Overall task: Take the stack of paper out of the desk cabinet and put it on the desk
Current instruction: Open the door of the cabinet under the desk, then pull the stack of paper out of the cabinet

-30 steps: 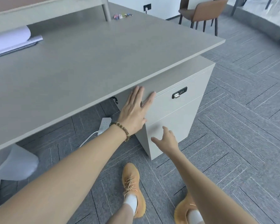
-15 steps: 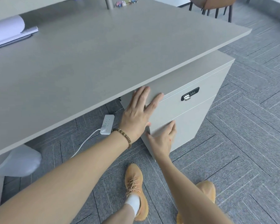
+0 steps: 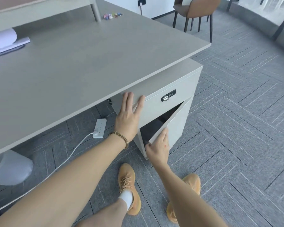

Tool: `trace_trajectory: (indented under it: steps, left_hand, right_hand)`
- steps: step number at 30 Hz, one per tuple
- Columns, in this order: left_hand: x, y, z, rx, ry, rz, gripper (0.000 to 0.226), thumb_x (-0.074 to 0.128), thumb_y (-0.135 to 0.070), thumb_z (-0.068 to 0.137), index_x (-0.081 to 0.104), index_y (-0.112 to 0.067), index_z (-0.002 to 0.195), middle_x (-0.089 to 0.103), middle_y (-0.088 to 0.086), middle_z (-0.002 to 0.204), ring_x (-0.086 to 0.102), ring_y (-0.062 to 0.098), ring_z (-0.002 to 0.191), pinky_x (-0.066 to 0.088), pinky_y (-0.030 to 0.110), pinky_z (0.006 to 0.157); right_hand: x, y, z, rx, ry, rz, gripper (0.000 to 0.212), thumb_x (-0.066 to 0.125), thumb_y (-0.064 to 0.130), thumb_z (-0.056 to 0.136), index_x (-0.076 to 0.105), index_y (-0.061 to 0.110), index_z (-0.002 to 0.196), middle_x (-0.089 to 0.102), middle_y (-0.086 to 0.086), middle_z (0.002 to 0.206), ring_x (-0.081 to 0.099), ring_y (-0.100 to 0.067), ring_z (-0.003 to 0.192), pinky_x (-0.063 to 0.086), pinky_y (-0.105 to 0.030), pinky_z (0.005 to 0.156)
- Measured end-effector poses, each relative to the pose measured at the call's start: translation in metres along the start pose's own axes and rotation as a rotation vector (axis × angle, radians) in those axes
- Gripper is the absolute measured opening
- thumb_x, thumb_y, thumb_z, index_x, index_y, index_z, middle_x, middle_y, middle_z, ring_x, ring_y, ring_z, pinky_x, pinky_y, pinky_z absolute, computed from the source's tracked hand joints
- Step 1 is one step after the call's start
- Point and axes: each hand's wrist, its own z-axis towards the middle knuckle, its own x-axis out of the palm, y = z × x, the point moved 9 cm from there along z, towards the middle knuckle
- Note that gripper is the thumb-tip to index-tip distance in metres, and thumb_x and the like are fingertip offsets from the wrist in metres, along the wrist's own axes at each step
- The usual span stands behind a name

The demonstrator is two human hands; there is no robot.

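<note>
A grey desk stands over a light grey cabinet with a drawer and combination lock. The lower cabinet door is swung partly out, showing a dark interior; no stack of paper is visible inside. My right hand grips the door's free lower edge. Flat against the drawer front's left corner rests my left hand, fingers spread, with a bead bracelet on the wrist.
White rolled paper and a folder lie at the desk's far left. Small colourful items sit at its back edge. A white power strip with cable lies on the carpet under the desk. A brown chair stands behind. My orange shoes are below.
The lower cabinet door, shut before, has swung outward with my right hand on its edge. My left hand has stayed pressed on the drawer front.
</note>
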Motion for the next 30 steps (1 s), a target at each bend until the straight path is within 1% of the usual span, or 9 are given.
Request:
trace_trajectory:
  steps: [4, 8, 13, 15, 18, 20, 22, 25, 30]
  left_hand:
    - [-0.008, -0.01, -0.007, -0.089, 0.049, -0.007, 0.103, 0.075, 0.013, 0.068, 0.029, -0.014, 0.156, 0.028, 0.021, 0.158, 0.02, 0.042, 0.151, 0.054, 0.042, 0.101]
    - [-0.012, -0.013, -0.01, -0.166, 0.142, -0.05, 0.112, 0.075, 0.012, 0.072, 0.014, -0.022, 0.159, 0.011, 0.014, 0.167, 0.003, 0.033, 0.156, 0.057, 0.037, 0.095]
    - [-0.018, -0.014, -0.008, -0.185, 0.229, -0.038, 0.114, 0.079, 0.002, 0.077, 0.005, -0.023, 0.161, -0.001, 0.012, 0.169, -0.005, 0.03, 0.156, 0.057, 0.039, 0.096]
    - [-0.019, -0.015, -0.009, -0.194, 0.24, -0.031, 0.115, 0.08, -0.003, 0.078, 0.003, -0.023, 0.161, -0.002, 0.012, 0.169, -0.007, 0.029, 0.156, 0.057, 0.039, 0.094]
    - [-0.018, -0.017, -0.01, -0.215, 0.221, -0.027, 0.115, 0.083, -0.007, 0.075, 0.007, -0.02, 0.16, 0.001, 0.013, 0.168, -0.006, 0.031, 0.156, 0.059, 0.042, 0.09]
    - [-0.017, -0.018, -0.012, -0.23, 0.199, -0.034, 0.115, 0.086, -0.012, 0.073, 0.011, -0.018, 0.16, 0.005, 0.014, 0.166, -0.004, 0.032, 0.155, 0.061, 0.044, 0.085]
    - [-0.017, -0.02, -0.012, -0.233, 0.177, -0.049, 0.115, 0.088, -0.016, 0.072, 0.013, -0.017, 0.159, 0.008, 0.015, 0.166, -0.002, 0.033, 0.155, 0.062, 0.045, 0.082]
    - [-0.015, -0.02, -0.013, -0.246, 0.148, -0.07, 0.114, 0.087, -0.02, 0.073, 0.013, -0.018, 0.16, 0.007, 0.015, 0.167, -0.002, 0.033, 0.155, 0.06, 0.047, 0.089]
    - [-0.012, -0.021, -0.01, -0.27, 0.086, -0.107, 0.102, 0.085, -0.021, 0.072, 0.027, -0.014, 0.156, 0.018, 0.018, 0.162, 0.008, 0.036, 0.153, 0.054, 0.053, 0.097]
  right_hand:
    - [-0.029, -0.028, -0.018, -0.014, 0.044, -0.024, 0.098, 0.057, 0.02, 0.085, -0.009, 0.006, 0.157, 0.003, -0.011, 0.168, 0.013, -0.026, 0.154, 0.022, -0.039, 0.123]
    - [-0.075, -0.056, -0.031, -0.054, 0.048, -0.143, 0.095, 0.046, 0.007, 0.076, -0.004, 0.013, 0.157, 0.019, -0.01, 0.165, 0.035, -0.032, 0.143, 0.042, -0.047, 0.106]
    - [-0.144, -0.103, -0.034, 0.036, 0.013, -0.293, 0.086, 0.06, 0.007, 0.073, 0.02, 0.021, 0.148, 0.051, -0.007, 0.133, 0.053, -0.03, 0.115, 0.046, -0.045, 0.097]
    - [-0.175, -0.124, -0.029, 0.088, 0.003, -0.404, 0.078, 0.067, 0.007, 0.075, 0.029, 0.024, 0.142, 0.054, -0.007, 0.126, 0.055, -0.03, 0.11, 0.045, -0.042, 0.095]
    - [-0.214, -0.152, -0.014, 0.15, -0.039, -0.48, 0.06, 0.06, 0.009, 0.082, 0.036, 0.022, 0.135, 0.055, -0.009, 0.126, 0.053, -0.031, 0.112, 0.042, -0.041, 0.096]
    - [-0.229, -0.166, -0.001, 0.19, -0.068, -0.5, 0.059, 0.057, 0.015, 0.083, 0.034, 0.017, 0.138, 0.053, -0.013, 0.132, 0.05, -0.034, 0.119, 0.04, -0.045, 0.098]
    - [-0.237, -0.176, 0.012, 0.235, -0.074, -0.498, 0.071, 0.061, 0.033, 0.083, 0.03, 0.013, 0.144, 0.048, -0.018, 0.138, 0.045, -0.038, 0.126, 0.037, -0.049, 0.103]
    - [-0.243, -0.18, 0.026, 0.271, -0.089, -0.552, 0.092, 0.061, 0.062, 0.079, 0.028, 0.011, 0.148, 0.044, -0.022, 0.144, 0.039, -0.04, 0.134, 0.029, -0.053, 0.111]
    - [-0.243, -0.182, 0.039, 0.301, -0.138, -0.634, 0.099, 0.047, 0.072, 0.082, 0.022, 0.007, 0.153, 0.04, -0.023, 0.149, 0.028, -0.04, 0.143, 0.013, -0.065, 0.115]
